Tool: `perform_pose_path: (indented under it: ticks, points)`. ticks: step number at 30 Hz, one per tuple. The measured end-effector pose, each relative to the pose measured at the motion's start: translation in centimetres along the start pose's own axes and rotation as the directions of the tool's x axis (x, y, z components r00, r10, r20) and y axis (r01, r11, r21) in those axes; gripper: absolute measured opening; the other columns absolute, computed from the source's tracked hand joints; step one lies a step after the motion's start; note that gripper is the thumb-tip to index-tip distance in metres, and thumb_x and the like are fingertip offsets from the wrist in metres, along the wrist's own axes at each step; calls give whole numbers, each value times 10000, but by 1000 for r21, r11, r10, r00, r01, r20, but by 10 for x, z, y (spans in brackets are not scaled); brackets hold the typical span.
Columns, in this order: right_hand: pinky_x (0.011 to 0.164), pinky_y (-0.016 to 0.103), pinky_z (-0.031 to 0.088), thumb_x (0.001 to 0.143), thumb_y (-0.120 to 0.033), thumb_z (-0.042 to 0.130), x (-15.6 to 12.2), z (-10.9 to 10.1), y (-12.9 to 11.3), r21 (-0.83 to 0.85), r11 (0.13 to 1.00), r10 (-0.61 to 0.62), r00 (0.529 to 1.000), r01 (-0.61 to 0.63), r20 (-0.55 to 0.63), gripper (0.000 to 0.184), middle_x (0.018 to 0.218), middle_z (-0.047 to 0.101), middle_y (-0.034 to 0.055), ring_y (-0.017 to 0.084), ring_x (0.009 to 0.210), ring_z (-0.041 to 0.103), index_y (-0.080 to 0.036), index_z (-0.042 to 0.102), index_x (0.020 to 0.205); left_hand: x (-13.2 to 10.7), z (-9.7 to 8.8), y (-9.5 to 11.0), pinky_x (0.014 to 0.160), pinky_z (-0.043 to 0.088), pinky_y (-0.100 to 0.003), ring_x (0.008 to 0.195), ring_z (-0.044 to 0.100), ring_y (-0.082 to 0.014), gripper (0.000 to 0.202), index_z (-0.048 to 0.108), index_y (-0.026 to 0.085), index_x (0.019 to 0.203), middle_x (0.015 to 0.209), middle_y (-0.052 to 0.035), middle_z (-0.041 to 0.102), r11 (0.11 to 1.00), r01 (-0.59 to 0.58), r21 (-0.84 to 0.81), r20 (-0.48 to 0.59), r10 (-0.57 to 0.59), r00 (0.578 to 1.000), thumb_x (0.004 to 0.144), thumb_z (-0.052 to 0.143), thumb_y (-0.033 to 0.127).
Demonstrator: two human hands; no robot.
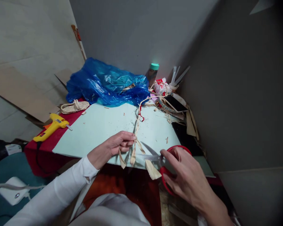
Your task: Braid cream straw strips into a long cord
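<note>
My left hand (119,145) pinches a braided strip of pale dried leaf (137,125) near the front edge of a light green board (96,125). Loose leaf ends (133,155) hang below my fingers. The braid runs away from me towards a bit of red thread (140,112). My right hand (186,177) is closed round the red handles of a pair of scissors (155,155). Their blades are apart and point left at the hanging leaf ends.
A yellow glue gun (52,126) lies at the left on a red cloth (43,150). A coil of raffia (74,106), a blue plastic bag (107,83), a green-capped bottle (152,72) and a cluttered pile with a phone (175,103) stand at the back. A wall rises close on the right.
</note>
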State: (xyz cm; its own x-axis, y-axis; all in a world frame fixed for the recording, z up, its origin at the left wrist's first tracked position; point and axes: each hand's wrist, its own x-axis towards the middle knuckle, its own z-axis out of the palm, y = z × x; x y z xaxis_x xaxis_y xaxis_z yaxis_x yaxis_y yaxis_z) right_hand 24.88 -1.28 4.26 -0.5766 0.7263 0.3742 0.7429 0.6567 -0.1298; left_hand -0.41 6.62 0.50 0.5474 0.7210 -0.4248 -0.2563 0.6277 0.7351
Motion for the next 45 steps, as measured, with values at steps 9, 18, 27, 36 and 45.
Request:
perform_pose_path:
  ticks: [9, 18, 27, 36, 45]
  points:
    - [669, 332, 339, 848, -107, 464, -7, -1, -4, -288, 951, -144, 986, 116, -78, 255, 768, 576, 74, 191, 708, 457, -183, 625, 1030, -3, 9, 3, 340, 100, -135, 379, 157, 3, 273, 434, 148, 572, 454, 87, 323, 1000, 17, 8, -67, -16, 998, 656, 692, 174]
    - [680, 340, 330, 875, -112, 462, -2, -3, -5, -318, 937, -177, 981, 142, -84, 284, 745, 578, 65, 190, 706, 472, -197, 622, 1094, -4, 10, 4, 341, 102, -139, 384, 153, -4, 267, 436, 151, 572, 458, 87, 329, 999, 3, 33, -66, -1, 998, 651, 689, 181]
    - [653, 306, 335, 896, -99, 481, 13, 19, -8, -231, 953, -231, 962, 195, -144, 219, 699, 559, 36, 155, 674, 455, -153, 640, 1038, -2, 7, 0, 368, 108, -152, 412, 175, -13, 237, 467, 149, 632, 508, 78, 364, 994, -34, 106, -30, 38, 999, 679, 688, 223]
    - [602, 274, 375, 882, -109, 521, -1, 34, -1, -154, 969, -217, 959, 191, -180, 186, 669, 564, 22, 134, 617, 486, -134, 619, 1038, -2, 5, -1, 364, 107, -150, 408, 156, -9, 224, 475, 145, 652, 507, 81, 367, 995, -24, 100, -4, 25, 1000, 696, 680, 222]
    - [566, 256, 335, 894, -108, 503, -14, 20, 2, -139, 980, -168, 964, 141, -205, 185, 645, 537, 8, 123, 575, 466, -128, 594, 1053, 3, -1, -5, 352, 153, -146, 396, 215, -6, 260, 477, 151, 646, 500, 80, 351, 994, -54, 100, 21, 52, 998, 683, 717, 244]
